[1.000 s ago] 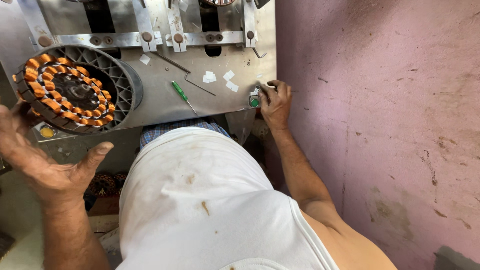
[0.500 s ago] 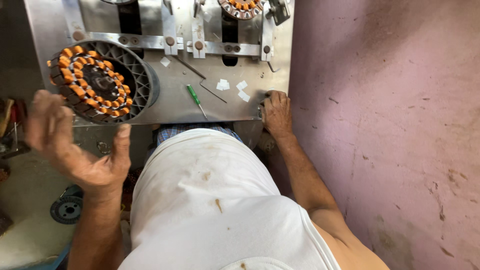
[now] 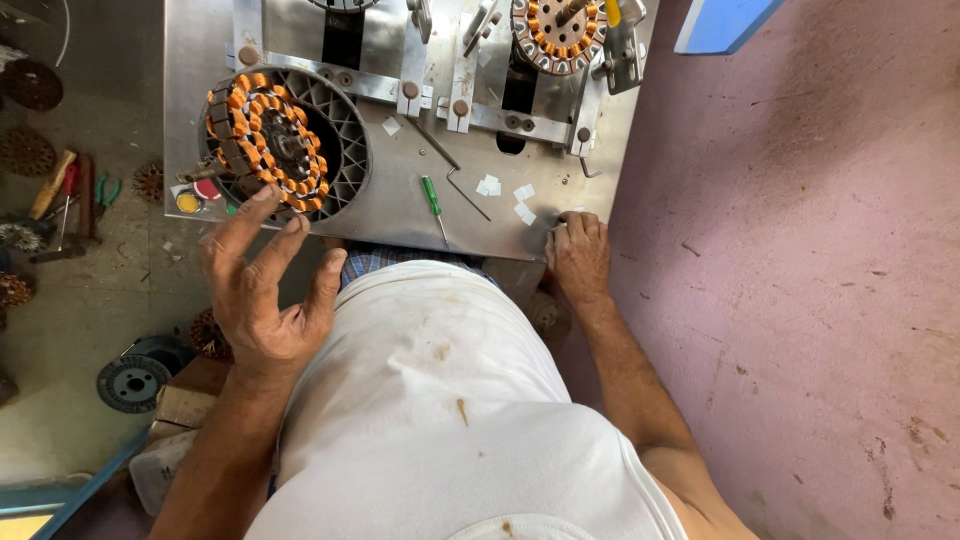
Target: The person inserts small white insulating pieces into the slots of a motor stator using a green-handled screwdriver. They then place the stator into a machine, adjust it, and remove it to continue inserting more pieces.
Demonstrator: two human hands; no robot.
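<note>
Over the last second the left hand [image 3: 262, 290] has risen from low at the left edge of the view toward the wound stator [image 3: 268, 140], and its spread fingers [image 3: 243, 222] now end just below that ring of orange copper coils, the longest fingertip at or very near the rim of the grey ribbed housing [image 3: 350, 150] in which the stator sits. Its grip is open, palm turned up toward the camera, holding nothing; whether a fingertip actually touches the housing cannot be told. The right hand [image 3: 580, 255] has barely shifted: it rests at the near right edge of the metal surface [image 3: 390, 215], fingers curled down over the edge, and whether they pinch anything is hidden from view. The apparent slide of the whole steel surface down and to the right comes from the head camera tilting, not from the things moving; the green-handled screwdriver [image 3: 432, 200], the bent hex key [image 3: 455, 180] and the small white paper scraps [image 3: 505, 195] lie in the same places relative to each other, between the two hands. A second wound stator [image 3: 555, 35] has come into view, mounted on the fixture at the top right. Judging from the approach, the left hand is closing on the stator in the housing, while the right steadies the body at the edge.
</note>
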